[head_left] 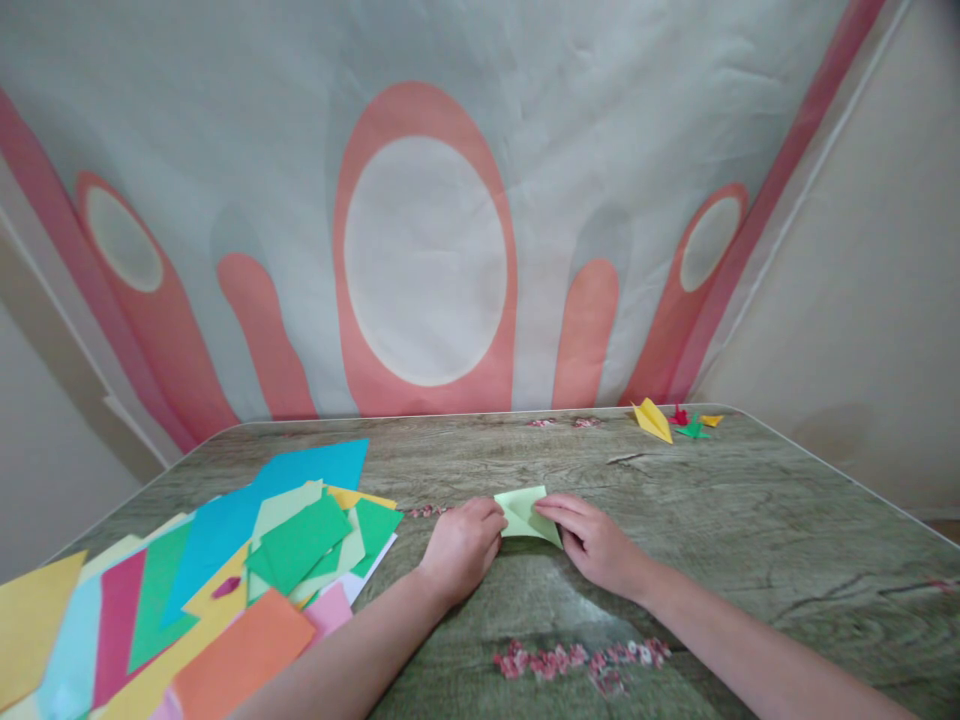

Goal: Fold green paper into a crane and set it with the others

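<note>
A small light green sheet of paper (525, 512) is held between my two hands over the middle of the table. My left hand (463, 545) pinches its left edge, fingers curled. On the opposite edge, my right hand (592, 540) grips with the thumb beneath and the fingers on top. The sheet bends a little along its lower edge. Fingertips cover both of its sides, so any crease there is hidden.
Loose coloured paper sheets (300, 545) lie piled on the left of the wood-patterned table (465, 650). Near the far right edge rest a yellow paper plane (652, 420) and small folded paper figures (691, 427). A printed backdrop (420, 260) hangs behind the table.
</note>
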`<state>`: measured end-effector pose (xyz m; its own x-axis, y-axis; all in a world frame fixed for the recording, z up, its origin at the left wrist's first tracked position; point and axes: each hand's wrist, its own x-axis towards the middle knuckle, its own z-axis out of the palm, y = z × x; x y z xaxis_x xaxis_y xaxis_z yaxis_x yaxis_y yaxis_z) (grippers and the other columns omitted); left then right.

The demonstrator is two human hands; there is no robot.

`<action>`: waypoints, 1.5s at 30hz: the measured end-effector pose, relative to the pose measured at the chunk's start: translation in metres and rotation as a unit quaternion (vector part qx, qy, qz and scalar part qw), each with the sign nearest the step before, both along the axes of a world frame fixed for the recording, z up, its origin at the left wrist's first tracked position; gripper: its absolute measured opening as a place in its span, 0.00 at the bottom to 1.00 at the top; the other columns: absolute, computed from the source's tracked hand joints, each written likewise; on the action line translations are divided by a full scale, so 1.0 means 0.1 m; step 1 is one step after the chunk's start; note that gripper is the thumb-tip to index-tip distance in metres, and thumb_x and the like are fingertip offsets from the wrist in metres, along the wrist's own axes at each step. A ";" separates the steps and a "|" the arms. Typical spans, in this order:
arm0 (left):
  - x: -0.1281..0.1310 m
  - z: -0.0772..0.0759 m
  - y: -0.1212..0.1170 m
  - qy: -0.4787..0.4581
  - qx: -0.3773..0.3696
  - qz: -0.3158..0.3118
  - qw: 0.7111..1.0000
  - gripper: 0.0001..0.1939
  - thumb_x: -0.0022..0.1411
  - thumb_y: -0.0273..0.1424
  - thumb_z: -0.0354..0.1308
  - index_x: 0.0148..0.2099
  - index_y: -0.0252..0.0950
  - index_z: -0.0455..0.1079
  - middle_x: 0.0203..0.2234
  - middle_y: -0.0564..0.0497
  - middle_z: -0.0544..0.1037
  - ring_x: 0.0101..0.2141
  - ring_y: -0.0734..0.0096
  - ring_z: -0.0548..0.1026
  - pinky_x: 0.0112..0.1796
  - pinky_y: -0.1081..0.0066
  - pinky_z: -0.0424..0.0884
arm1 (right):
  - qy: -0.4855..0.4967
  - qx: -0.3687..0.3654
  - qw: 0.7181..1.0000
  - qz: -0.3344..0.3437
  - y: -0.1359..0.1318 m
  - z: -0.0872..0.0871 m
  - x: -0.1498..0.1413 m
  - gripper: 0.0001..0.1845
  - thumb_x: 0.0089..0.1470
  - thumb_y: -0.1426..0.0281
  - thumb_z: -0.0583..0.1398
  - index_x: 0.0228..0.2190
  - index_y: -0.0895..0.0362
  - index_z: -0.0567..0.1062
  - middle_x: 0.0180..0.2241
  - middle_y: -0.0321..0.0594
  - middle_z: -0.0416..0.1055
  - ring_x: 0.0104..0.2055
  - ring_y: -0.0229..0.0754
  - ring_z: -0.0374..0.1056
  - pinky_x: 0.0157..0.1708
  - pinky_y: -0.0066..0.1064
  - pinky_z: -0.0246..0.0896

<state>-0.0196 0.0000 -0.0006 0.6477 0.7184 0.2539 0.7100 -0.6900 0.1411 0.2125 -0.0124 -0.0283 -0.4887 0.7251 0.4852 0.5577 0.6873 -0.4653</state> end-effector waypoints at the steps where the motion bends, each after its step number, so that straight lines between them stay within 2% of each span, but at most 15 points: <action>1: 0.00 0.00 0.00 -0.001 -0.002 0.000 1.000 0.11 0.58 0.24 0.49 0.40 0.39 0.69 0.38 0.50 0.73 0.40 0.67 0.70 0.40 0.69 0.67 | 0.000 0.001 1.000 0.000 0.00 0.01 0.00 0.25 0.50 0.83 0.49 0.48 0.56 0.68 0.48 0.45 0.66 0.50 0.42 0.62 0.51 0.37 0.60; 8: -0.01 0.02 0.02 -0.026 -0.016 0.002 1.000 0.10 0.59 0.25 0.49 0.39 0.37 0.70 0.36 0.49 0.74 0.39 0.67 0.71 0.40 0.70 0.67 | -0.007 0.007 1.000 0.003 -0.01 0.05 -0.02 0.20 0.50 0.80 0.53 0.44 0.56 0.71 0.46 0.45 0.67 0.48 0.44 0.63 0.48 0.39 0.61; 17: 0.02 0.04 0.02 -0.075 -0.024 0.016 0.997 0.12 0.64 0.31 0.46 0.36 0.37 0.71 0.33 0.50 0.74 0.37 0.68 0.70 0.40 0.70 0.65 | -0.009 0.014 1.000 -0.015 0.04 0.07 -0.02 0.09 0.56 0.70 0.55 0.37 0.53 0.75 0.38 0.41 0.73 0.45 0.44 0.64 0.46 0.41 0.58; 26: 0.02 0.04 0.05 -0.104 -0.030 0.039 0.993 0.16 0.66 0.33 0.43 0.34 0.36 0.70 0.30 0.50 0.74 0.35 0.69 0.70 0.38 0.72 0.64 | 0.017 -0.017 0.998 -0.050 0.07 0.10 -0.02 0.17 0.60 0.66 0.50 0.24 0.56 0.73 0.32 0.39 0.73 0.40 0.41 0.65 0.42 0.36 0.57; 31: 0.04 0.03 0.08 -0.114 -0.043 0.066 0.990 0.17 0.66 0.35 0.43 0.31 0.36 0.70 0.28 0.50 0.74 0.32 0.70 0.70 0.36 0.73 0.64 | 0.021 -0.053 0.995 -0.087 0.12 0.07 -0.05 0.22 0.61 0.63 0.48 0.18 0.57 0.67 0.22 0.36 0.67 0.31 0.39 0.64 0.35 0.32 0.57; 37: 0.06 -0.02 0.16 -0.133 -0.075 0.108 0.982 0.19 0.65 0.36 0.43 0.27 0.35 0.69 0.25 0.51 0.74 0.28 0.71 0.70 0.30 0.74 0.62 | 0.037 -0.063 0.991 -0.114 0.18 0.05 -0.07 0.20 0.58 0.62 0.50 0.18 0.56 0.65 0.20 0.35 0.64 0.27 0.38 0.61 0.30 0.30 0.56; 39: 0.06 -0.06 0.19 -0.145 -0.089 0.115 0.979 0.17 0.64 0.36 0.44 0.30 0.36 0.70 0.25 0.51 0.74 0.27 0.71 0.71 0.29 0.74 0.63 | 0.041 -0.065 0.990 -0.122 0.20 0.04 -0.07 0.19 0.58 0.63 0.51 0.18 0.56 0.66 0.21 0.35 0.64 0.27 0.38 0.61 0.31 0.30 0.56; 42: 0.05 -0.08 0.21 -0.176 -0.108 0.120 0.971 0.12 0.62 0.35 0.48 0.44 0.37 0.67 0.28 0.52 0.75 0.29 0.70 0.73 0.32 0.73 0.66 | 0.033 -0.060 0.990 -0.126 0.21 0.02 -0.07 0.18 0.57 0.65 0.53 0.18 0.57 0.66 0.22 0.35 0.64 0.29 0.38 0.61 0.33 0.31 0.56; 45: 0.07 -0.04 0.17 -0.175 -0.059 0.105 0.977 0.20 0.61 0.32 0.50 0.55 0.36 0.58 0.40 0.48 0.74 0.40 0.68 0.72 0.40 0.68 0.67 | 0.021 -0.048 0.990 -0.129 0.23 -0.01 -0.07 0.16 0.56 0.66 0.53 0.18 0.57 0.66 0.24 0.36 0.65 0.30 0.39 0.61 0.34 0.31 0.56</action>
<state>-0.0129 0.0166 -0.0043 0.3717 0.8634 0.3411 0.7282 -0.4991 0.4697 0.2056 0.0106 -0.0289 -0.2629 0.8666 0.4241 0.6874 0.4767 -0.5479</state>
